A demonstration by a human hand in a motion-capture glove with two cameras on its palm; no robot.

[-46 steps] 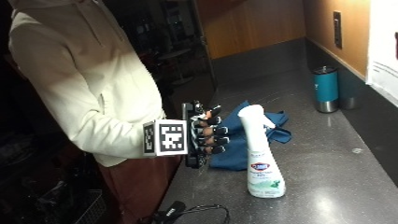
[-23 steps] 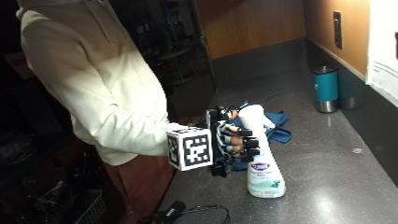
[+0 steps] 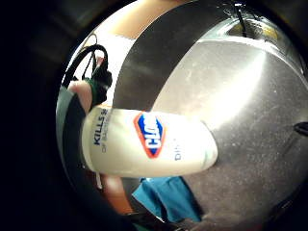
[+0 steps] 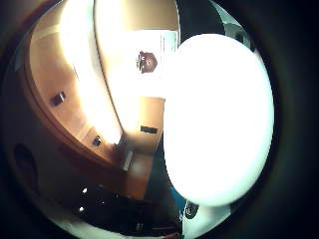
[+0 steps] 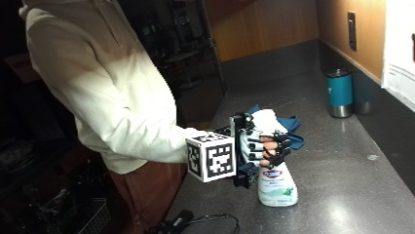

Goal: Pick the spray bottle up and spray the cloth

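A person in a cream hoodie point(image 5: 110, 92) stands at the left edge of the dark table point(image 5: 350, 195); the gloved right hand point(image 5: 262, 146) is wrapped around the neck of the white spray bottle point(image 5: 275, 180), fingers curled over its front just under the spray head; the bottle stands upright with its base on the table, just in front of the blue cloth point(image 5: 292, 129), which lies bunched behind the hand; in the little finger side palm view the bottle's labelled body point(image 3: 149, 144) fills the middle, with the cloth point(image 3: 168, 197) beside it; a teal tumbler point(image 5: 340, 92) stands well apart near the wall; a second ago the hand hung open beside the bottle, and half a second ago it had just reached it.
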